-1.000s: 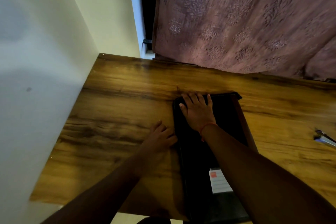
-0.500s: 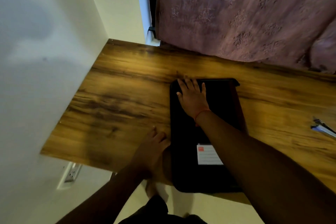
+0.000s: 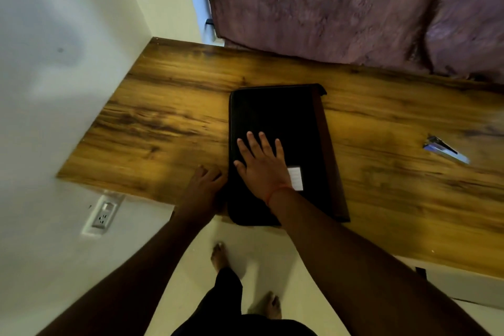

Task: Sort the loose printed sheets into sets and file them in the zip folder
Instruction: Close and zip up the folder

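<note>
A wood-grain tabletop (image 3: 169,117) ran from the left wall across the middle of the frame to the right edge, its far side meeting a mauve curtain (image 3: 341,8). A black zip folder (image 3: 272,112) lay flat near the centre, its near end overhanging the front edge, with a small white label (image 3: 296,179) on its cover. Well apart, at the right of the frame, lay a small blue-and-silver object (image 3: 446,149), too blurred to identify.
</note>
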`<move>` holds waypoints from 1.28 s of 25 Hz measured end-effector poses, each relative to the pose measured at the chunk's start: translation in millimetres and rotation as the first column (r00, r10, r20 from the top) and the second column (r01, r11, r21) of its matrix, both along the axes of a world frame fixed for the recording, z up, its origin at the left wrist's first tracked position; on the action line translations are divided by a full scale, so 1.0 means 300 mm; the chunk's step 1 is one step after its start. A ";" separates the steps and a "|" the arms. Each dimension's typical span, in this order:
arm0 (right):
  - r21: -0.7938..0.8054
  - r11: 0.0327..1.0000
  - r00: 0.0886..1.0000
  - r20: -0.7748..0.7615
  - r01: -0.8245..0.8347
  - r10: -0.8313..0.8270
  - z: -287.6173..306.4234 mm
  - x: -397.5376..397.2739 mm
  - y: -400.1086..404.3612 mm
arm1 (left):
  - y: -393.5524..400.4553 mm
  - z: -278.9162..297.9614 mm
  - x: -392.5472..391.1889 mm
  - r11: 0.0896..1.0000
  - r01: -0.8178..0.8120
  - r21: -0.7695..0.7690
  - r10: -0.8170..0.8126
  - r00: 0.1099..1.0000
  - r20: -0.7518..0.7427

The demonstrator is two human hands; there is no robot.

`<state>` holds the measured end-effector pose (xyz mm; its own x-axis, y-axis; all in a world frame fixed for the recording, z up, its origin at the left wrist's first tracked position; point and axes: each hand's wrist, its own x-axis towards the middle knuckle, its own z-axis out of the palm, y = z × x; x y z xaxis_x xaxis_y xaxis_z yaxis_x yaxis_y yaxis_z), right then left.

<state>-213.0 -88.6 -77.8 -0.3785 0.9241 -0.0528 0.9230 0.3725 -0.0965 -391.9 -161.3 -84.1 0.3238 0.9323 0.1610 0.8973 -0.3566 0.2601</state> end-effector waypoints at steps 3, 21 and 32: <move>-0.011 1.000 1.000 -0.016 0.009 -0.009 0.004 0.007 0.000 | -0.112 -0.002 0.027 1.000 -0.020 0.021 0.019 0.999 0.026; 0.048 0.983 0.978 -0.100 -0.179 0.183 0.027 0.148 -0.389 | -0.376 -0.015 0.212 0.896 -0.409 -0.171 0.442 0.857 0.266; 0.045 0.963 0.941 -0.203 -0.267 0.270 -0.005 0.161 -0.422 | -0.376 0.058 0.206 0.944 -0.329 -0.005 0.329 0.944 0.028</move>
